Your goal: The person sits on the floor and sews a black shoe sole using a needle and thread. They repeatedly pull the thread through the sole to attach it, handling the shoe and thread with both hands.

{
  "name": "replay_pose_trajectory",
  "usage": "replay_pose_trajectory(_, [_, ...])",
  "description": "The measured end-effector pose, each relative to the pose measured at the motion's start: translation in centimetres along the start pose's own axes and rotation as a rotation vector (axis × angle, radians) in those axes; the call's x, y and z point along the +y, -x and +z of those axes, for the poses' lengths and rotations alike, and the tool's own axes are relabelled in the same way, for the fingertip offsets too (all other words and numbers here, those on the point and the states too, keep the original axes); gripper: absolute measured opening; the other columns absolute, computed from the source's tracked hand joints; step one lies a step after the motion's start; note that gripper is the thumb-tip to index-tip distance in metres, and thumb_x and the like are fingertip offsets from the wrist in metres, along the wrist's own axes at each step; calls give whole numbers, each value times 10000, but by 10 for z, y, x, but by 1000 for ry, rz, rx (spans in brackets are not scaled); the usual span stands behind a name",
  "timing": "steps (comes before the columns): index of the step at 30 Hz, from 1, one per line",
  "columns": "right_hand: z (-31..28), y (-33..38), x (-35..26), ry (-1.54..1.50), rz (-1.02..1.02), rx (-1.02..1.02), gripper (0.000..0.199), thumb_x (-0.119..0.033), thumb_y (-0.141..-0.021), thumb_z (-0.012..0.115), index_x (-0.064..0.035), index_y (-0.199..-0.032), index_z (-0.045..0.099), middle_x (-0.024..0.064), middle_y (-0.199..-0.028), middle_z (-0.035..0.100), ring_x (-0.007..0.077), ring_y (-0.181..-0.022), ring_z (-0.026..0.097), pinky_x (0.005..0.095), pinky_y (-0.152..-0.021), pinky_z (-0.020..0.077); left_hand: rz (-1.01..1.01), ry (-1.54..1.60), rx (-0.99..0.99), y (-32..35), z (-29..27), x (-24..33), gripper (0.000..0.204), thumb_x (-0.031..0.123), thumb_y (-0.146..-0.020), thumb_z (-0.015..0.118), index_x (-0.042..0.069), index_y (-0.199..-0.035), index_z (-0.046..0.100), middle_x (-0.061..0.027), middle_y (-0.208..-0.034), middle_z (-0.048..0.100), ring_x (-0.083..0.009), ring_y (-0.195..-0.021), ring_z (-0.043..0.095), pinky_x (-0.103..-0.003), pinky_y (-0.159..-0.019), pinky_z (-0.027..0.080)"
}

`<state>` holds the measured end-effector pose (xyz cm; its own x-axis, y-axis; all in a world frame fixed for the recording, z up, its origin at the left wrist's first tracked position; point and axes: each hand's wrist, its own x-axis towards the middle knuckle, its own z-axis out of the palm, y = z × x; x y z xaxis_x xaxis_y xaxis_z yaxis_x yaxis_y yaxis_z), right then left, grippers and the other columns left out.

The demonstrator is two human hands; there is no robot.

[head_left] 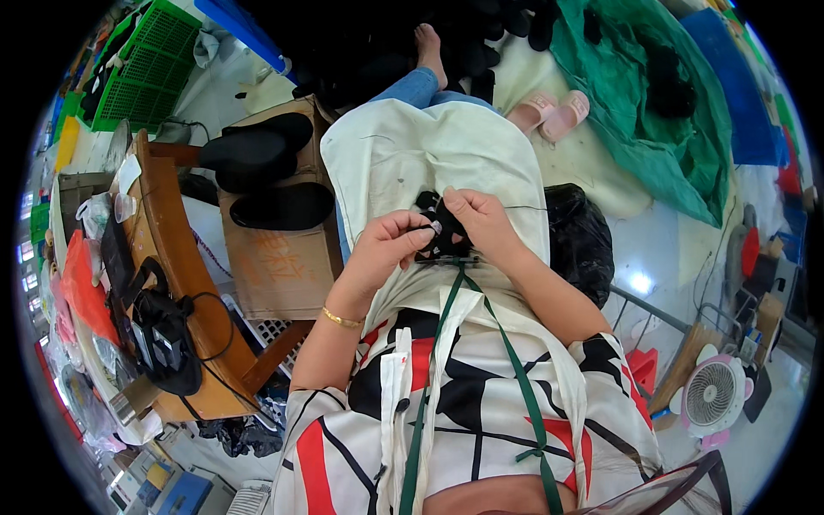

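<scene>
A small black fabric piece [442, 246] with pale pinkish and whitish specks lies over my lap, held between both hands. My left hand [391, 243] pinches its left side, with a tiny shiny bit at the fingertips that is too small to name. On the other side, my right hand [481, 223] has thumb and fingers closed on the piece's upper edge. A thin dark thread [525, 207] runs rightward from beside my right hand. Beneath the work, a cream apron [378, 150] with green ties covers my lap.
Black shoes [283, 206] rest on a cardboard box [275, 266] at left, beside a wooden table [193, 318]. A black plastic bag [579, 245] stands close to my right. Pink slippers [564, 118], a green sheet [639, 142] and a white fan [714, 393] are farther right.
</scene>
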<state>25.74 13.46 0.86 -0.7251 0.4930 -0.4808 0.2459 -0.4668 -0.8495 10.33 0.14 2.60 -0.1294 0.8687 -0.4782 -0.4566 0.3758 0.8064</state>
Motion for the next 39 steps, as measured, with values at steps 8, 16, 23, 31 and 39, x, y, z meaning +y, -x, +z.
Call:
replay_pose_trajectory(8, [2, 9, 7, -158, -33, -43, 284, -327, -978, 585, -52, -930, 635, -21, -793, 607, 45, -667, 517, 202, -620, 441, -22, 36, -20, -2, -5, -7, 185, 98, -874, 681, 24, -1040, 651, 15, -799, 636, -23, -606, 510, -165, -522, 398])
replay_pose_trajectory(16, [7, 8, 18, -350, 52, 53, 218, -274, -973, 599, -65, -929, 641, -34, -728, 577, 46, -623, 502, 200, -606, 436, 182, -9, 10, 1, -13, -4, 249, 83, -867, 676, 30, -1105, 624, 35, -839, 620, -35, -673, 523, -181, -627, 438])
replay_pose_trajectory(23, [12, 14, 22, 29, -256, 68, 238, -248, -984, 576, -17, -965, 631, 4, -810, 619, 71, -708, 547, 206, -680, 456, 39, -132, 4, -7, -10, -8, 176, 98, -880, 684, 24, -1039, 669, 22, -873, 624, -56, -712, 547, -200, -661, 452])
replay_pose_trajectory(31, [-16, 27, 0, 46, -272, 40, 137, -92, -980, 538, -8, -1052, 618, 27, -867, 620, 86, -791, 579, 240, -754, 479, 590, -850, 91, 5, -10, -3, 199, 32, -793, 736, 45, -983, 676, -50, -870, 651, -190, -811, 616, -287, -695, 483])
replay_pose_trajectory(39, [-24, 39, -41, 556, -161, -329, 108, -127, -925, 616, -35, -970, 651, 55, -771, 661, 123, -671, 597, 250, -664, 486, 912, -1083, 72, 10, -3, -1, 325, -14, -651, 751, 77, -954, 680, -70, -947, 643, -300, -943, 616, -380, -785, 524])
